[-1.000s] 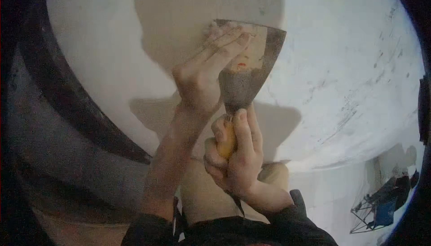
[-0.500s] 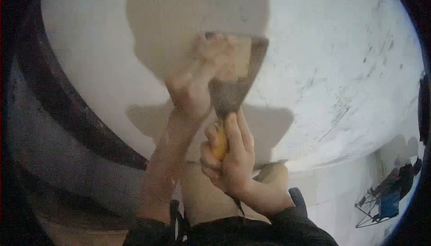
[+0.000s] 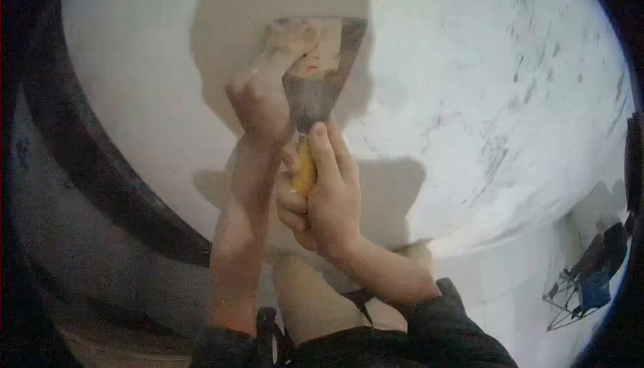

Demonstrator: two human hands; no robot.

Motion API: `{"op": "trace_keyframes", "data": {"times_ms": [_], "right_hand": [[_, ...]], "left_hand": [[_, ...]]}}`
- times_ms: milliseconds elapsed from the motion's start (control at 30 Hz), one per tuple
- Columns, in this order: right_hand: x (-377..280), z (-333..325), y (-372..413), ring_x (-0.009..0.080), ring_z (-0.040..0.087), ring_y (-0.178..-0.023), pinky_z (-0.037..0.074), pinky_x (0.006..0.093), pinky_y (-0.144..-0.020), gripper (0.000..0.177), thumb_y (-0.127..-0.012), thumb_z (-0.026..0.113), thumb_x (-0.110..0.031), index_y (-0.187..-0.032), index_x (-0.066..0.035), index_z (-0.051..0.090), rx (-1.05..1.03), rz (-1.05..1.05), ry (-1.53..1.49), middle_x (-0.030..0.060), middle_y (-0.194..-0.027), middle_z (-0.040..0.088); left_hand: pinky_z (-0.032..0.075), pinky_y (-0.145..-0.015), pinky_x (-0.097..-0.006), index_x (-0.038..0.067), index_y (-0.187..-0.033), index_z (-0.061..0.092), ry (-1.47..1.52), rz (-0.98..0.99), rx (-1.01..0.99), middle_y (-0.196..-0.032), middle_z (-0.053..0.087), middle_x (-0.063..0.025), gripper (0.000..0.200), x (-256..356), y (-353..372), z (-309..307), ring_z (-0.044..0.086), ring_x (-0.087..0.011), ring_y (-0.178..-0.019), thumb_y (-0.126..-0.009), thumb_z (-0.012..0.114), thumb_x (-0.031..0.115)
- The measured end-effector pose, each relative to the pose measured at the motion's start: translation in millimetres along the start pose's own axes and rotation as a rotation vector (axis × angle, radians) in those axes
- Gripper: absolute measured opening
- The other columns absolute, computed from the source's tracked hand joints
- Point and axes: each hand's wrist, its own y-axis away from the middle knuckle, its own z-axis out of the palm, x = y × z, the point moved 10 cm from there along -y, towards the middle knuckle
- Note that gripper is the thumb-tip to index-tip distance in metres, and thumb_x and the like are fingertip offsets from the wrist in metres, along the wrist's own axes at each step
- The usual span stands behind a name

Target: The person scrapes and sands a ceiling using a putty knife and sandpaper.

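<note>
My right hand (image 3: 329, 197) is closed round the yellow handle of a broad putty knife (image 3: 312, 103), thumb laid along the neck. The dark blade widens upward and lies close against a white surface (image 3: 443, 86). A pale yellowish patch (image 3: 325, 49) with a small red mark covers the middle of the blade. Stretched out over the blade's left side and this patch are the fingers of my left hand (image 3: 265, 89), somewhat blurred and in shadow.
Dark smudges and scratches (image 3: 496, 156) mark the white surface on the right. A dark band (image 3: 111, 143) curves along its left side. At the lower right stands a blue item on a thin metal frame (image 3: 594, 291). My legs (image 3: 315, 294) show below my hands.
Both hands and the putty knife have moved up and to the left in the view. My right hand keeps its grip on the handle, and the left fingers stay over the blade.
</note>
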Motion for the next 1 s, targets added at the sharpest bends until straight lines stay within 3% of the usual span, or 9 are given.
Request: {"op": "trace_keyframes", "data": {"times_ms": [67,133,400,533,700,767,867,967,1000], "right_hand": [[17.6,-1.6,19.0,0.0067,0.038,-0.038,0.026,0.0197,-0.027,0.024,-0.098,0.038,-0.034,-0.108,-0.012,0.039,0.086,0.04,0.05,0.0024,-0.074,0.048],[24.6,-12.4,32.6,0.0062,0.038,-0.038,0.027,0.02,-0.027,0.023,-0.098,0.038,-0.034,-0.104,-0.012,0.039,0.134,0.032,0.118,0.0022,-0.074,0.048],[16.2,31.4,28.1,0.0063,0.034,-0.039,0.024,0.0203,-0.028,0.018,-0.099,0.037,-0.03,-0.104,-0.013,0.039,0.05,0.054,-0.039,0.0017,-0.076,0.047],[26.0,17.3,35.3,0.0063,0.035,-0.039,0.025,0.0192,-0.028,0.017,-0.099,0.037,-0.029,-0.104,-0.013,0.039,0.086,0.043,0.039,0.0019,-0.076,0.047],[11.9,47.9,19.3,0.0062,0.035,-0.039,0.025,0.0189,-0.028,0.018,-0.098,0.038,-0.029,-0.102,-0.012,0.039,-0.019,-0.026,-0.046,0.0015,-0.076,0.047],[13.5,42.5,22.0,0.0059,0.036,-0.04,0.026,0.0189,-0.028,0.018,-0.098,0.039,-0.03,-0.104,-0.013,0.04,-0.004,-0.015,-0.062,0.0013,-0.076,0.047],[17.3,28.0,29.6,0.0053,0.036,-0.041,0.025,0.0186,-0.029,0.019,-0.098,0.04,-0.029,-0.112,-0.016,0.04,0.086,0.024,-0.012,0.0008,-0.076,0.047],[9.1,39.2,21.0,0.0049,0.035,-0.041,0.024,0.0183,-0.029,0.021,-0.098,0.038,-0.029,-0.114,-0.016,0.04,0.096,0.015,0.014,0.0006,-0.078,0.048],[1.6,53.5,22.2,0.0048,0.035,-0.041,0.025,0.0179,-0.03,0.02,-0.098,0.038,-0.029,-0.111,-0.015,0.04,-0.024,-0.013,-0.008,0.0004,-0.078,0.048]], "left_hand": [[0.048,-0.091,-0.0345,0.007,-0.096,0.07,0.102,-0.12,0.015,-0.102,0.068,-0.0089,0.02,-2.4,7.2,-13.2,0.064,-0.0215,-0.098,-0.08,0.059,0.005],[0.049,-0.09,-0.0323,0.008,-0.099,0.069,-0.351,0.395,-0.021,-0.107,0.066,-0.0098,0.02,26.7,31.2,-16.1,0.063,-0.0217,-0.1,-0.081,0.06,0.008],[0.05,-0.087,-0.0309,0.009,-0.097,0.07,-0.131,0.131,-0.016,-0.106,0.066,-0.0083,0.021,13.9,-1.7,-29.5,0.063,-0.0206,-0.101,-0.077,0.062,0.006],[0.051,-0.083,-0.0313,0.009,-0.097,0.07,-0.374,0.399,-0.013,-0.104,0.067,-0.008,0.021,26.8,18.0,-29.5,0.065,-0.0228,-0.095,-0.077,0.063,0.007],[0.051,-0.083,-0.0318,0.008,-0.098,0.069,-0.015,-0.045,-0.045,-0.106,0.066,-0.008,0.019,-3.1,-16.9,-30.8,0.065,-0.023,-0.096,-0.08,0.061,0.008],[0.052,-0.081,-0.0311,0.008,-0.097,0.068,-0.339,0.258,-0.074,-0.107,0.066,-0.0078,0.018,4.5,-12.9,-26.8,0.066,-0.0225,-0.094,-0.081,0.06,0.009],[0.052,-0.081,-0.0297,0.008,-0.097,0.069,-0.373,0.426,-0.004,-0.106,0.067,-0.0077,0.018,25.3,-0.7,-27.1,0.066,-0.0221,-0.093,-0.082,0.059,0.01],[0.051,-0.082,-0.0294,0.009,-0.095,0.07,-0.243,0.166,-0.04,-0.106,0.067,-0.0076,0.018,21.3,-22.6,-31.7,0.065,-0.0217,-0.095,-0.081,0.058,0.008],[0.05,-0.082,-0.0277,0.008,-0.093,0.07,-0.289,0.275,-0.026,-0.103,0.068,-0.007,0.019,28.8,-23.9,-32.1,0.065,-0.0212,-0.093,-0.08,0.057,0.005]]}}
